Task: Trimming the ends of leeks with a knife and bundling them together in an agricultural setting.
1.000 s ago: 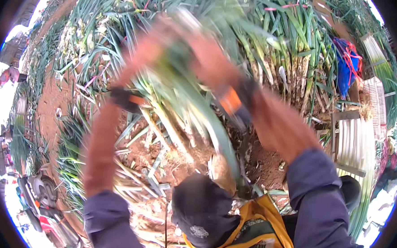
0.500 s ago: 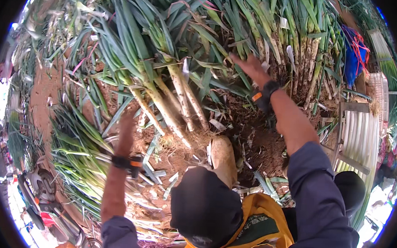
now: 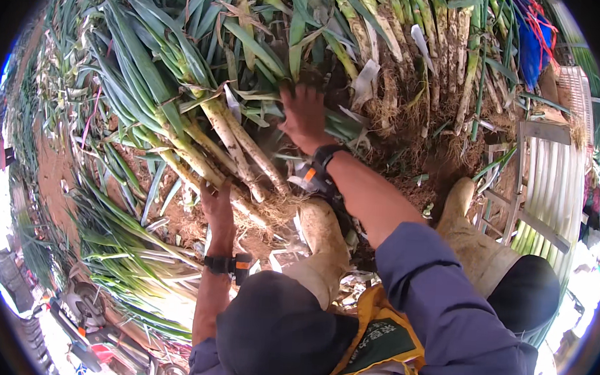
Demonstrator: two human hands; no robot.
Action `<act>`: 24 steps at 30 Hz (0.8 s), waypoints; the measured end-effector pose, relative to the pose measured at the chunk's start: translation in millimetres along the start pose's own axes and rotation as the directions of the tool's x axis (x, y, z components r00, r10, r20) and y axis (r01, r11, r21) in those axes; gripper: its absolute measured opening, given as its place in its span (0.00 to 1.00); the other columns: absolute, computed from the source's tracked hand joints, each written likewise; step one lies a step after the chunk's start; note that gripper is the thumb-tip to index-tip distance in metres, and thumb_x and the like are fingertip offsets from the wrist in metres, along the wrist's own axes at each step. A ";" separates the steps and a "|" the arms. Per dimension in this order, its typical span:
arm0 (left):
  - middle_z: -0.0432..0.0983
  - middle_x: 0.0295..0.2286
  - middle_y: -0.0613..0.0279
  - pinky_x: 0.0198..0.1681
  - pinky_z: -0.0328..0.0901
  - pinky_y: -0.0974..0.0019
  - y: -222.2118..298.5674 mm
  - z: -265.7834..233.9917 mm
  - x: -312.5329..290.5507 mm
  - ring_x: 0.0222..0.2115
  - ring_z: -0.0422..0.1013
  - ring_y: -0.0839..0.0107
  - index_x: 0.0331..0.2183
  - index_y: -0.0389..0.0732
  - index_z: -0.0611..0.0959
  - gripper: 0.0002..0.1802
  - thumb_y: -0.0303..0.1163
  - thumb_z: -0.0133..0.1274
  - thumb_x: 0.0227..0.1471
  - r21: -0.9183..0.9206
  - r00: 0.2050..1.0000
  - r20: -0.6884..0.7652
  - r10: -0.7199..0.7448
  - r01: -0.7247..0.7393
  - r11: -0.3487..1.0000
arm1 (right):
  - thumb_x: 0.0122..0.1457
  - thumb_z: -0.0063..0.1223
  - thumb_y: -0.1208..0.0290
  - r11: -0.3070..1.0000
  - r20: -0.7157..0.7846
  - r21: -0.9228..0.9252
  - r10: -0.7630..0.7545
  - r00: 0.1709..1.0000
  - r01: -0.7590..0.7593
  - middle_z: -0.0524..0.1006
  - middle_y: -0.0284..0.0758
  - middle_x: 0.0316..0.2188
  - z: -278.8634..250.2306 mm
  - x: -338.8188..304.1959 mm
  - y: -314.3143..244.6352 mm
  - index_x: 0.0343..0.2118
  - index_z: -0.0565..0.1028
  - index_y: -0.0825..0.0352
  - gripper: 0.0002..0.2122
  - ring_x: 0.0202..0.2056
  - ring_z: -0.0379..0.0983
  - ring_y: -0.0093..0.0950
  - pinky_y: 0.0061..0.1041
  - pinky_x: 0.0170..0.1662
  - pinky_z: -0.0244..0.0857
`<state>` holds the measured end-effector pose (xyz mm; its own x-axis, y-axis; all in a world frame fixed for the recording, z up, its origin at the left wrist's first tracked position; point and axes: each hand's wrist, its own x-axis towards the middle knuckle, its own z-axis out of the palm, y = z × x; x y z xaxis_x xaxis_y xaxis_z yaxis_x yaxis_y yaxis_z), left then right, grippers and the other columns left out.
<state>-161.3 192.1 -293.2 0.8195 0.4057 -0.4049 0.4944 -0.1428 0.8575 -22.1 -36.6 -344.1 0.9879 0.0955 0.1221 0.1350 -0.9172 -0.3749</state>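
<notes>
A loose group of thick green onions (image 3: 231, 142) lies slanting in front of me, with pale stalks and rooty ends toward my feet and green leaves toward the far left. My left hand (image 3: 219, 210) is at the lower stalks, thumb and fingers apart, fingertips against or just beside them; whether they grip is hard to see. To the right of these stalks, my right hand (image 3: 305, 116) rests palm down with spread fingers over loose green leaves. A dark band with a small device is on each wrist.
More green onions (image 3: 449, 66) lie at the far right, roots toward me; another pile (image 3: 133, 260) is at near left. My muddy boots (image 3: 323, 233) stand on soil. At right are a wooden frame (image 3: 517, 178), a white basket (image 3: 574, 100) and a blue bag (image 3: 532, 50).
My right hand has swung left and nearer, from the far-right onions to the leaves in the middle. My left hand has moved right to the stalks. The view has shifted.
</notes>
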 end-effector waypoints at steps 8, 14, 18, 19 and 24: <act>0.74 0.49 0.45 0.52 0.65 0.58 -8.1 10.5 7.4 0.48 0.71 0.59 0.59 0.31 0.66 0.35 0.35 0.59 0.57 0.050 0.998 -0.064 0.011 -0.008 0.999 | 0.42 0.69 0.71 0.976 0.156 0.189 -0.140 0.978 0.109 0.73 0.39 0.43 -28.7 -83.5 67.9 0.49 0.73 0.60 0.27 0.43 0.72 0.41 0.41 0.43 0.68; 0.74 0.51 0.47 0.51 0.66 0.59 -9.0 -2.2 9.4 0.48 0.71 0.60 0.60 0.34 0.67 0.36 0.36 0.60 0.55 0.082 0.999 -0.040 -0.035 0.039 0.996 | 0.46 0.66 0.69 0.990 0.564 0.129 -0.123 0.816 0.060 0.72 0.44 0.43 -125.7 -212.5 125.7 0.54 0.70 0.62 0.29 0.44 0.70 0.47 0.46 0.43 0.67; 0.76 0.49 0.49 0.50 0.65 0.62 -6.1 7.9 15.6 0.46 0.72 0.64 0.60 0.35 0.68 0.35 0.35 0.62 0.54 0.061 0.999 -0.030 -0.014 0.015 0.998 | 0.47 0.57 0.67 0.970 0.716 0.190 -0.243 0.654 0.152 0.77 0.43 0.34 -157.0 -331.1 168.0 0.51 0.72 0.59 0.24 0.37 0.75 0.48 0.47 0.41 0.67; 0.76 0.49 0.50 0.50 0.65 0.62 -5.9 8.3 14.7 0.46 0.72 0.64 0.59 0.35 0.69 0.35 0.34 0.62 0.54 0.043 0.999 -0.041 0.003 -0.001 0.999 | 0.47 0.58 0.66 0.967 0.789 0.180 -0.253 0.561 0.182 0.77 0.43 0.31 -166.9 -342.5 164.3 0.49 0.74 0.58 0.22 0.36 0.76 0.47 0.46 0.39 0.68; 0.76 0.49 0.48 0.50 0.66 0.60 -24.2 4.3 18.9 0.46 0.73 0.60 0.59 0.36 0.69 0.36 0.34 0.62 0.52 0.142 0.995 -0.082 0.056 -0.044 0.989 | 0.44 0.58 0.66 0.934 0.881 0.253 -0.330 0.340 0.251 0.79 0.44 0.27 -185.2 -299.9 162.7 0.40 0.79 0.59 0.16 0.32 0.78 0.42 0.45 0.34 0.70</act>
<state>-156.5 199.4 -323.0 0.8192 0.4700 -0.3286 0.4939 -0.2870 0.8208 -310.5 -286.1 -271.6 0.3587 0.6755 -0.6442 0.3935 -0.7353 -0.5519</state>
